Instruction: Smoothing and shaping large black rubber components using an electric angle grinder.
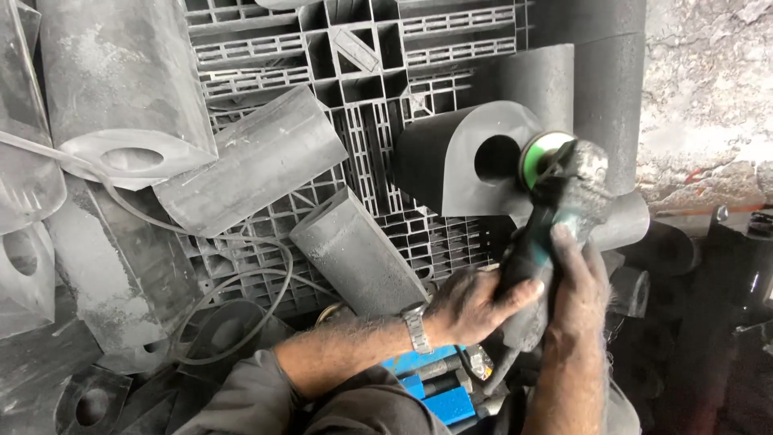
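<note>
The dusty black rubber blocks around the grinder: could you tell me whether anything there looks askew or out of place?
Yes. The dusty black rubber blocks lie tumbled at mixed angles on the black plastic grid pallet, not stacked, with a loose grey cable looping among them. Both hands, left hand and right hand, grip the dust-caked angle grinder.

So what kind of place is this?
Probably a workshop or small factory. Both hands, left hand and right hand, grip an angle grinder against a black rubber block. More dusty blocks lie piled on a plastic pallet.
</note>
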